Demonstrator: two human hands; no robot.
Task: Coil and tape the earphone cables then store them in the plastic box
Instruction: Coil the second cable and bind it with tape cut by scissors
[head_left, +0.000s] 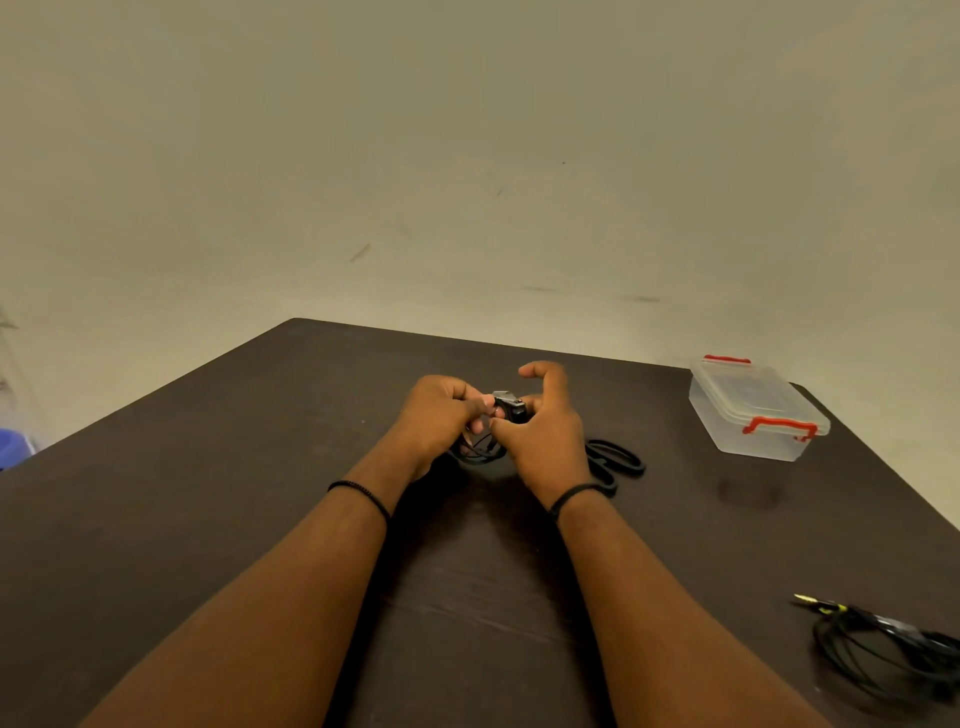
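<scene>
- We see both hands meeting over the middle of the dark surface (260, 467), working on one black earphone cable (475, 449) whose loops hang just under the fingers.
- The left hand (441, 415) has its fingers curled round the coiled bundle, so its grip is closed on the cable.
- The right hand (545, 436) pinches a small dark roll of tape (511, 408) between thumb and lower fingers, with the index finger lifted free above it; a short pale strip seems to be pulled toward the left hand, though the view is too small for us to be sure.
- We judge that the coiling of this cable is largely done and the taping is the step in hand, not yet finished.
- A pair of black scissors (615, 462) lies on the surface just beside the right wrist, partly hidden by it; we expect it will serve to cut the tape.
- A second cable (883, 654) lies in a loose heap near the right edge, well apart from the hands, with no tape on it that we can make out, so it is probably left to do.
- The plastic box (756, 410) with red latches stands at the far right with its lid on; we can make out no cables through its clear walls, so storing is left.
</scene>
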